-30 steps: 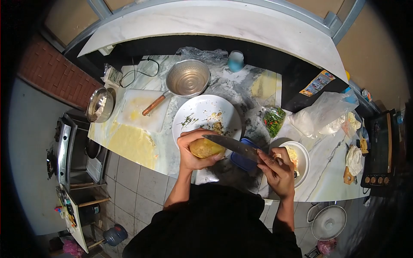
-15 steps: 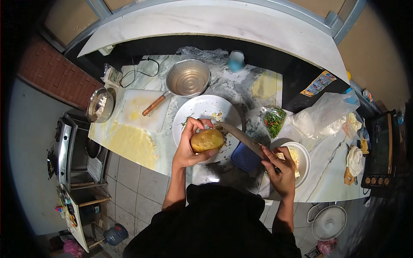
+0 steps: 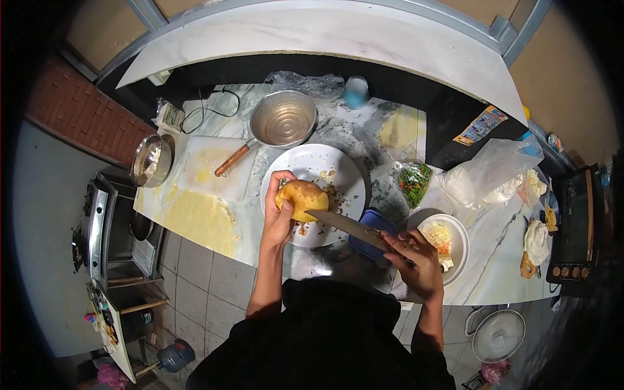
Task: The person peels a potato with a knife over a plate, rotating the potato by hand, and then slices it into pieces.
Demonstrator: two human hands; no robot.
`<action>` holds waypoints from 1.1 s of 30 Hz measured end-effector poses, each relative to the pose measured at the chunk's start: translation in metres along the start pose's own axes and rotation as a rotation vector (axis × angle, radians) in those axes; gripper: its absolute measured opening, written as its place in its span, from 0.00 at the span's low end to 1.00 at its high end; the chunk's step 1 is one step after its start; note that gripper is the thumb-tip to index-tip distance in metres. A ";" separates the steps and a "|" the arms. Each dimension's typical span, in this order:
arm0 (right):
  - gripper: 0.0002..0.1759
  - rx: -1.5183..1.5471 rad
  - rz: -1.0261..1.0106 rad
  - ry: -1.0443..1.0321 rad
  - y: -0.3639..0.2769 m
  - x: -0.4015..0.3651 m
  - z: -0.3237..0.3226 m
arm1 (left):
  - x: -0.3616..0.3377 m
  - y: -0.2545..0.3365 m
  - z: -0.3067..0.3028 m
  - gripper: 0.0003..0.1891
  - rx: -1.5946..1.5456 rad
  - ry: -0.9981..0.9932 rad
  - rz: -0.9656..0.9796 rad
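My left hand (image 3: 278,218) grips a brownish-yellow potato (image 3: 301,199), partly peeled, above a large white plate (image 3: 312,156). Scraps of peel lie on the plate. The fingers of my right hand (image 3: 419,260) are wrapped round a large knife (image 3: 351,229), whose tip meets the lower right side of the potato. Beneath the blade is a blue container (image 3: 377,227). Just right of my right hand stands a white bowl (image 3: 463,244) with pale and orange shredded food in it.
A hammered metal pan (image 3: 283,118) with a wooden handle stands behind the plate. Left of it are a white cutting board (image 3: 208,170) and a metal bowl (image 3: 146,166). Bagged green and red chillies (image 3: 414,182) and a plastic bag (image 3: 481,175) lie at the right.
The potato has been turned in my left hand and sits slightly higher. The knife and my right hand have come lower, with the tip now at the potato's lower side.
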State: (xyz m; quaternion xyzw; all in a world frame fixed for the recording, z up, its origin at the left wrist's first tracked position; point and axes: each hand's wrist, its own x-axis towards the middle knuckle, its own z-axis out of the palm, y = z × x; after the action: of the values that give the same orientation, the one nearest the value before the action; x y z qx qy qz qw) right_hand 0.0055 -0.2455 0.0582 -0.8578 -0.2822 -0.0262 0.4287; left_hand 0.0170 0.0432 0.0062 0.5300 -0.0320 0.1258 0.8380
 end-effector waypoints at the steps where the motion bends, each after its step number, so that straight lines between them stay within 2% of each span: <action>1: 0.25 0.001 0.000 -0.002 0.000 0.000 0.002 | 0.000 -0.002 -0.001 0.34 -0.007 -0.007 0.021; 5: 0.26 -0.006 -0.020 0.002 -0.001 0.001 0.005 | -0.001 0.000 0.008 0.38 0.008 0.027 -0.019; 7: 0.27 -0.010 -0.023 -0.004 -0.003 0.000 0.005 | -0.003 0.003 0.010 0.38 -0.150 0.060 -0.156; 8: 0.27 -0.008 -0.008 0.005 -0.003 0.000 0.006 | -0.002 0.003 0.012 0.38 -0.150 0.060 -0.156; 10: 0.26 -0.006 0.005 0.014 -0.006 0.000 0.006 | -0.001 0.002 0.015 0.32 -0.268 0.028 -0.097; 12: 0.26 -0.024 -0.011 0.026 -0.009 0.001 0.004 | -0.001 0.000 0.011 0.32 -0.241 -0.002 -0.088; 14: 0.26 -0.036 -0.022 0.021 -0.008 0.000 0.004 | -0.001 0.002 0.011 0.36 -0.215 -0.032 -0.077; 16: 0.26 -0.045 -0.032 0.014 -0.007 0.000 0.005 | -0.002 0.014 0.017 0.44 -0.189 -0.091 -0.123; 17: 0.26 -0.035 -0.035 0.017 -0.008 0.000 0.006 | -0.002 0.011 0.015 0.44 -0.188 -0.091 -0.123; 19: 0.26 -0.025 -0.038 0.020 -0.009 0.001 0.007 | 0.000 0.000 0.012 0.48 -0.105 -0.044 -0.027; 33: 0.28 0.023 -0.044 0.058 -0.014 0.002 0.013 | -0.001 0.000 0.010 0.47 -0.106 -0.039 0.028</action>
State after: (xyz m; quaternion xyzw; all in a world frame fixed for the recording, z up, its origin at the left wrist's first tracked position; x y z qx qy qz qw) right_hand -0.0026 -0.2287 0.0606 -0.8453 -0.2888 -0.0574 0.4459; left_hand 0.0168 0.0341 0.0102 0.4869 -0.0625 0.1251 0.8622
